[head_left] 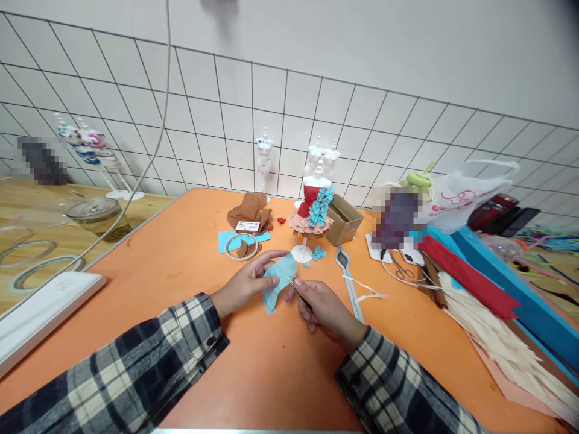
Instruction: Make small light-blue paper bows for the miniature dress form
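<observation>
My left hand (246,283) pinches a piece of light blue crepe paper (279,283) between thumb and fingers, above the orange table. In my right hand (328,307) is a slim tool (306,301) with a dark body and a thin metallic tip; its exact kind is unclear. That tip meets the right part of the paper. Just beyond the hands stands a small white dress-form mannequin (313,181) in a red bodice, blue ruffles (321,206) and a pink ruffled skirt (310,222). A loose blue ruffle (318,253) lies by its round base.
Brown crepe paper (248,211) and a tape roll (241,247) lie behind my left hand. An open cardboard box (344,220), scissors (402,268) and stacked coloured paper (470,277) are to the right. A white case (49,313) sits left. Several more mannequins stand along the wall.
</observation>
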Motion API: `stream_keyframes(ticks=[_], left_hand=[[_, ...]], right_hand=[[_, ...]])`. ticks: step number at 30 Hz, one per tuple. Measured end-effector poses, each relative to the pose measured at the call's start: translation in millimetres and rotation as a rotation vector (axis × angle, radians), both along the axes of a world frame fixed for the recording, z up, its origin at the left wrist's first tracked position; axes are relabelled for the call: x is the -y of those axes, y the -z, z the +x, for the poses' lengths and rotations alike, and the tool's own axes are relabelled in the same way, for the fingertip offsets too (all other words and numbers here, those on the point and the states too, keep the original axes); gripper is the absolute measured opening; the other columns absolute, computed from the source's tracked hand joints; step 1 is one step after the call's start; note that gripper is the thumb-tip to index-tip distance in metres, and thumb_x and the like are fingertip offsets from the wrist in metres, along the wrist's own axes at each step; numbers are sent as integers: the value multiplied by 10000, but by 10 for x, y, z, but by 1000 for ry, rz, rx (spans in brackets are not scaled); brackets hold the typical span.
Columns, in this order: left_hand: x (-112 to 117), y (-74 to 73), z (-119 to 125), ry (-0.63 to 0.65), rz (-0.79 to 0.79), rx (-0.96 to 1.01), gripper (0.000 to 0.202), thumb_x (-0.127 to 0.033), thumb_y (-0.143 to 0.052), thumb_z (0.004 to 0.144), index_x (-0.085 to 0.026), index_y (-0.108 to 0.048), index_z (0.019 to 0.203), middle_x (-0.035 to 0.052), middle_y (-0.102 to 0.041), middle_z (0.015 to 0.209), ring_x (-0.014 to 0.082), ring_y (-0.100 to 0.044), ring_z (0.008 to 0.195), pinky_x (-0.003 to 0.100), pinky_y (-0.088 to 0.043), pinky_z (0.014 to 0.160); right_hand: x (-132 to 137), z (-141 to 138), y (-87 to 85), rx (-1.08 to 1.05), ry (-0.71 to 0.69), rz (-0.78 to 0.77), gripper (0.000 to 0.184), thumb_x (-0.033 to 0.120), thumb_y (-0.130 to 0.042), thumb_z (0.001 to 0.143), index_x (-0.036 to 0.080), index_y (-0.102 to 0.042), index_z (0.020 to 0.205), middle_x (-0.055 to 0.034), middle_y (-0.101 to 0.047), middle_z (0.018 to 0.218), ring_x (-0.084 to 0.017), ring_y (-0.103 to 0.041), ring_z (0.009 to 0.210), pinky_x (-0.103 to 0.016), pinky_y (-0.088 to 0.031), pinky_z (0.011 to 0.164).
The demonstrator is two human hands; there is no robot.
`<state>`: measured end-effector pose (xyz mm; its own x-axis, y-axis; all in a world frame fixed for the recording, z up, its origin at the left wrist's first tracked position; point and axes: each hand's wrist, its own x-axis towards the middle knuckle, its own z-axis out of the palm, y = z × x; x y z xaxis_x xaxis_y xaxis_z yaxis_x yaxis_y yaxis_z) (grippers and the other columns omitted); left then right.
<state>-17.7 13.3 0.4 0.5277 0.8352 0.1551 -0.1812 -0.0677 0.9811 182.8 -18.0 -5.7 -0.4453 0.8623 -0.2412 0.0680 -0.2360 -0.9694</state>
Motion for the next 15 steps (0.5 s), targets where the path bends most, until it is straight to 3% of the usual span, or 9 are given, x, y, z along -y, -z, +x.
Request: stream_keyframes(ticks=[4,10,15], left_hand=[[30,-13,23,94,4,-38,592,-315,-657,839,-182,-419,1365,73,-638,945,198,-607,832,310,-449,765],[59,-39,38,61,30,-96,590,-318,-664,836,-184,-427,1359,77,-634,974,204,-604,885,316,-447,802],[60,-41,45,107,2,-56,588,-333,-637,859,-185,-398,1376,83,-655,958,218,-623,892,337,-454,799]], right_hand=[[-11,0,30,-2,0,-17,552,652,-429,866,141,-634,897,77,-451,428,-66,-355,281,-179,-276,282],[-16,-4,34,-19,7,-12,526,665,-437,854,163,-585,805,75,-450,412,-67,-340,276,-180,-285,281],[-12,-7,29,-46,14,-23,501,658,-447,856,175,-557,779,94,-398,409,-60,-301,276,-183,-288,286]])
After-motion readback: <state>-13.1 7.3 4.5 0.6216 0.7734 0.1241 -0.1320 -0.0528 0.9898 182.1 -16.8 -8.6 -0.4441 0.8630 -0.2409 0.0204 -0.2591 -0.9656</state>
